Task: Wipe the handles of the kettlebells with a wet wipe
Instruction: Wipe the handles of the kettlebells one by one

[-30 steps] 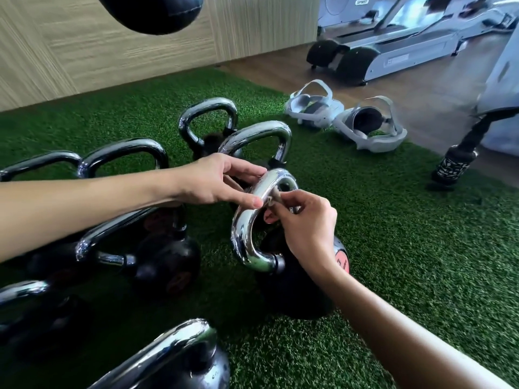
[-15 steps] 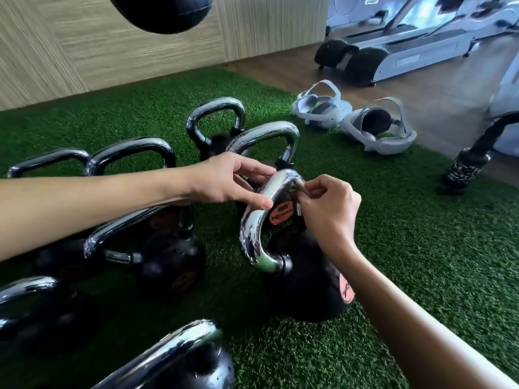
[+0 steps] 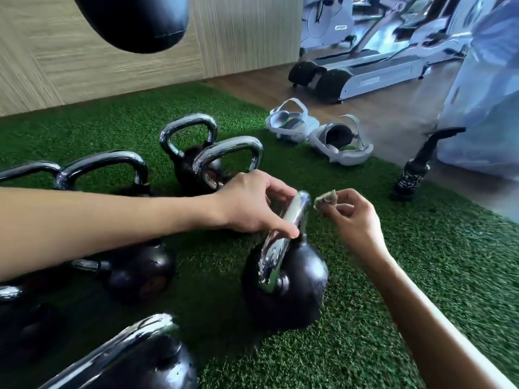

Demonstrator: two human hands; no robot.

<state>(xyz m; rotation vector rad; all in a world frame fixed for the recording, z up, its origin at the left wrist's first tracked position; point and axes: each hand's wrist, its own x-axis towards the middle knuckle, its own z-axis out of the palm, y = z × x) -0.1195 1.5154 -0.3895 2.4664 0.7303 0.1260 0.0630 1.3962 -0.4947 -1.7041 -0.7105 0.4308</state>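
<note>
— while the shiny handle (image 3: 283,237) of the middle kettlebell (image 3: 289,296) is held by the left hand (image 3: 250,203), where is the wet wipe (image 3: 325,199) kept?

— it is pinched in the right hand (image 3: 355,220), between the thumb and the bent fingers. it is scrunched up small and looks grey. it is held just beside the top end of the handle, at about 2 o'clock from it. whether the handle is touched by it cannot be told.

— how is the handle gripped?

— it is reached from the 9 o'clock side. the thumb is pressed low on it, near the black ball, and the other fingers are curled over the top part. the middle kettlebell is stood on the green grass mat (image 3: 407,276).

— what else is seen on the mat?

— more kettlebells are set around. at 11 o'clock from the middle one, a far kettlebell (image 3: 185,164) and a silver-handled kettlebell (image 3: 229,153) are stood close together. at 10 o'clock a dark-handled kettlebell (image 3: 104,162) is seen, partly hidden by the left arm. at 7 o'clock a big kettlebell (image 3: 134,357) is cut off by the picture edge.

— and past the mat?

— a black spray bottle (image 3: 411,172) is stood at 2 o'clock, right at the mat's edge. two pale sandals (image 3: 292,122) are laid at 12 to 1 o'clock, and a treadmill (image 3: 373,77) is parked far behind them. a black bag (image 3: 132,21) is hung at the top, at 11 o'clock.
</note>
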